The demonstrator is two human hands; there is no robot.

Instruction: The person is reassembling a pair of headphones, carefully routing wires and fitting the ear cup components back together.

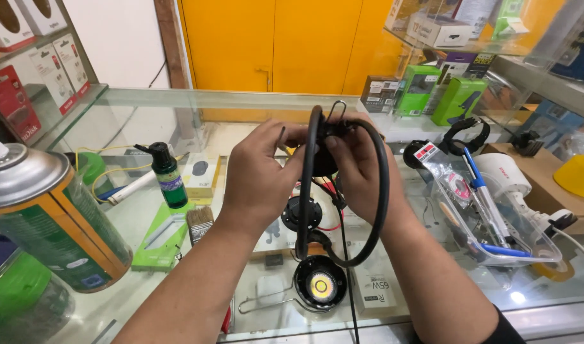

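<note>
- Both hands are up over the glass bench [253, 105], working on a black headset [317, 191] held between them, roughly in the middle of the view.
- Left hand [257, 175] is curled shut around the headset's upper part, thumb and fingertips pinched in on the left side of the band near the top.
- Right hand [359, 172] is closed on it too, from the right, fingers wrapped over the dark bit at the top where the band meets it.
- The band loops down from the hands in a long oval, and the round earpiece [320, 285] hangs at the bottom, open face showing a yellowish disc inside. Thin red and black wires [330, 191] show in the middle of the loop.
- A black cord [349, 280] drops down from the headset toward the bottom edge.
- Left on the bench: a big orange-and-green spray can [46, 216] close to the camera, a small green bottle with a black cap [167, 173], and a little brush [200, 221] beside it.
- Right side: a clear plastic bag [489, 216] with a blue-handled tool inside, lying near a white device [505, 172].
- Green and white product boxes [441, 95] sit at the back right.
</note>
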